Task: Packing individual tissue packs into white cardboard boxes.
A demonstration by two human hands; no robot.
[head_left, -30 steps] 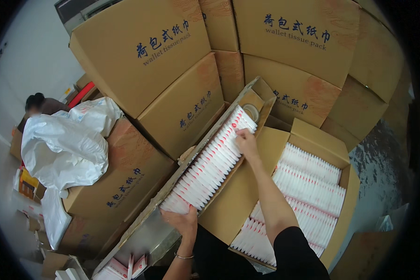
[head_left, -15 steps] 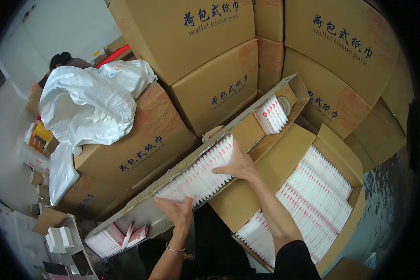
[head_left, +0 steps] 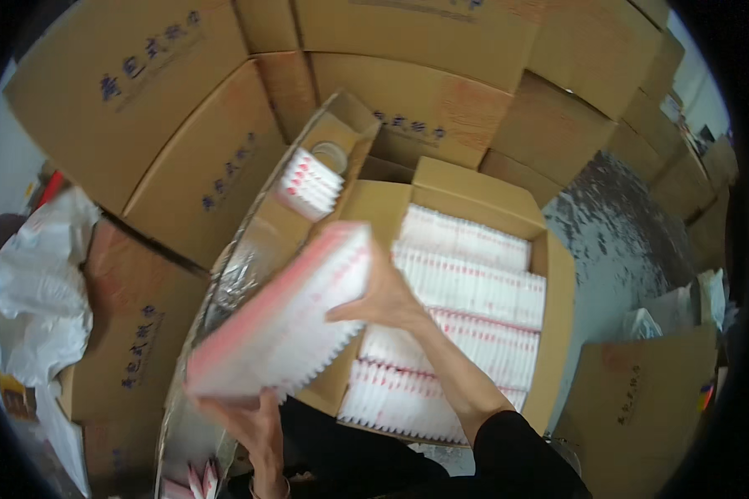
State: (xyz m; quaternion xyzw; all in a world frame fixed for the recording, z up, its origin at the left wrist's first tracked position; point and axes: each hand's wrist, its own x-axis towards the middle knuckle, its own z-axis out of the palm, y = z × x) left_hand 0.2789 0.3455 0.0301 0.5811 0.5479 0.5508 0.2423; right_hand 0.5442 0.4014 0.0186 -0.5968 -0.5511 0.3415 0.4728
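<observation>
A long row of white and pink tissue packs (head_left: 287, 312), blurred by motion, is squeezed between my two hands above a narrow cardboard trough. My left hand (head_left: 245, 422) grips its lower left end, and my right hand (head_left: 383, 295) clasps the upper right end with the thumb across the front. To the right stands an open carton (head_left: 562, 324) with several rows of the same packs (head_left: 470, 279) standing on edge. The trough (head_left: 245, 270) still has a short stack of packs (head_left: 310, 185) near its far end and a few loose packs (head_left: 195, 482) at its near end.
Stacked closed cartons (head_left: 408, 91) wall off the back and left. A roll of tape (head_left: 331, 156) lies at the trough's far end. A white plastic bag (head_left: 37, 283) sits on a carton at left; another carton (head_left: 649, 407) stands at lower right on the grey floor (head_left: 616, 224).
Both hands have lifted the row of tissue packs out of the trough, its pink side now showing. The view has turned right, bringing the open carton toward the middle.
</observation>
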